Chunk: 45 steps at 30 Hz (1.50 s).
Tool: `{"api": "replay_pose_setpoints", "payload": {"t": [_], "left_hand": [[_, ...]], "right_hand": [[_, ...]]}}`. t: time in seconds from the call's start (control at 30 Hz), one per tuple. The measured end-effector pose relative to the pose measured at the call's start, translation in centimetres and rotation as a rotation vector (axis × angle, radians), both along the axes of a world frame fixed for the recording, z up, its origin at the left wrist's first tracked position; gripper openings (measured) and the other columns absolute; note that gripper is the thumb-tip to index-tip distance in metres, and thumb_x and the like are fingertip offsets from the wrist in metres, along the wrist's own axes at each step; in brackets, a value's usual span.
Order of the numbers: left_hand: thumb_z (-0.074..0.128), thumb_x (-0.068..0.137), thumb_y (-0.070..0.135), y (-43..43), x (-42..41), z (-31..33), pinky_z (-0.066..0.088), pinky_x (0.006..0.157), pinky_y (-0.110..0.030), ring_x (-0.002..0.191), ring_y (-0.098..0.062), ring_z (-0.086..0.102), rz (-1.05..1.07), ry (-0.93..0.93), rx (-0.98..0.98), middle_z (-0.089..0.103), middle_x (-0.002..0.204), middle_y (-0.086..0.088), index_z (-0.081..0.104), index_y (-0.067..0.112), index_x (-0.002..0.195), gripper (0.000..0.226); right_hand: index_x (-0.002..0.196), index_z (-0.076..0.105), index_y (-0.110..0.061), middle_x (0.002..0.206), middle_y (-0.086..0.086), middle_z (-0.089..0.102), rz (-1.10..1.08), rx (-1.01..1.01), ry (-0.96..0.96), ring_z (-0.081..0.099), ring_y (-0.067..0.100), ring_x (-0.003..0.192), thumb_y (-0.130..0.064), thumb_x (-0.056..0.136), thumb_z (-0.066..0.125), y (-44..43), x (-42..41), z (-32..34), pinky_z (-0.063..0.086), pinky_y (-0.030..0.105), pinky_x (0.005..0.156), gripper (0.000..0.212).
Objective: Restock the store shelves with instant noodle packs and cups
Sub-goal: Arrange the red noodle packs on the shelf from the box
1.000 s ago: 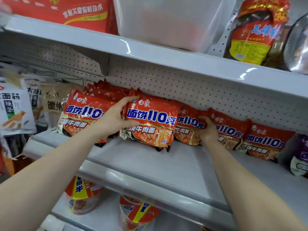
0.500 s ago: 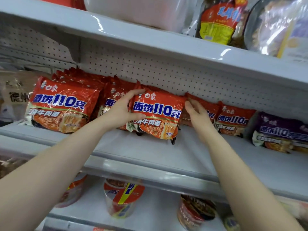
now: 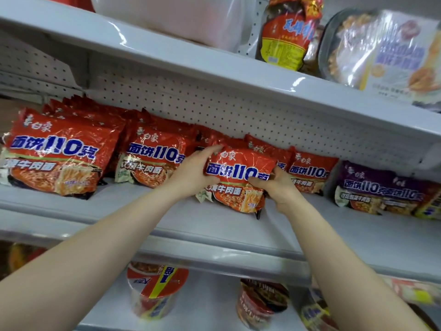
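Since the earlier frame, your right hand (image 3: 276,187) is no longer lying flat against the pack's edge. It is now closing round the right side of the red noodle pack (image 3: 238,168), thumb across the printed front. Your left hand (image 3: 191,175) is gripping the opposite side, fingers over the top corner. The pack is standing between your two palms on the middle shelf (image 3: 214,225), lower edge touching the board and leaning back on the row behind your knuckles. To seat it well, you are likely best keeping both grips even and sliding it back until its face is lining up with the neighbouring pack (image 3: 152,158) just outside your left hand. Squeezing hard is risking crushed noodles.
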<state>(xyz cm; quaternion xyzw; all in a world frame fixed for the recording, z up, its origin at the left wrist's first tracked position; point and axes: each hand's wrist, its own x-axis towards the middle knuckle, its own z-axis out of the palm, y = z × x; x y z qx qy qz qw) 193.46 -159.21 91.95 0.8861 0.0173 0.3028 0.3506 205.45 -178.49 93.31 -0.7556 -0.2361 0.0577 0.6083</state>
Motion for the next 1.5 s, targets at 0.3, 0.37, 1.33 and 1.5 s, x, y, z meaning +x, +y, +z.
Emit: {"api": "replay_pose_setpoints", "payload": {"t": [0.3, 0.37, 1.33, 1.5], "left_hand": [[0.064, 0.091, 0.016, 0.6, -0.5, -1.3, 0.027, 0.116, -0.047, 0.141, -0.025, 0.036, 0.174, 0.164, 0.352, 0.02, 0.162, 0.001, 0.031, 0.035, 0.151, 0.071], [0.06, 0.094, 0.013, 0.6, -0.5, -1.4, 0.023, 0.117, -0.044, 0.145, -0.022, 0.028, 0.167, 0.19, 0.435, 0.021, 0.162, 0.002, 0.033, 0.032, 0.152, 0.067], [0.054, 0.087, -0.01, -1.0, 5.9, -1.5, 0.024, 0.118, -0.047, 0.143, -0.042, 0.014, 0.31, 0.435, 0.761, 0.004, 0.161, -0.016, 0.049, 0.003, 0.138, 0.053], [0.051, 0.092, -0.006, -0.9, 5.0, -1.7, 0.025, 0.116, -0.045, 0.142, -0.043, 0.024, 0.271, 0.395, 0.664, 0.013, 0.161, -0.017, 0.053, 0.005, 0.134, 0.044]], "right_hand": [[0.129, 0.052, -0.006, 0.125, 0.009, 0.063, -0.047, -0.16, -0.025, 0.061, 0.02, 0.094, -0.009, 0.08, 0.08, 5.2, 2.8, 1.2, 0.049, 0.027, 0.072, 0.056], [0.128, 0.054, -0.006, 0.129, 0.01, 0.063, -0.067, -0.215, -0.095, 0.063, 0.024, 0.105, -0.013, 0.08, 0.081, 6.3, 3.2, 1.0, 0.048, 0.03, 0.083, 0.055], [0.147, 0.045, -0.016, 0.154, 0.014, 0.024, 0.076, -0.859, -0.786, 0.043, 0.043, 0.132, 0.007, 0.092, 0.049, 6.6, 1.4, -1.8, 0.036, 0.042, 0.108, 0.059], [0.15, 0.038, -0.019, 0.159, 0.012, 0.022, 0.065, -0.851, -0.746, 0.036, 0.036, 0.14, 0.006, 0.091, 0.054, 5.4, 0.8, -1.8, 0.031, 0.039, 0.113, 0.066]]}}
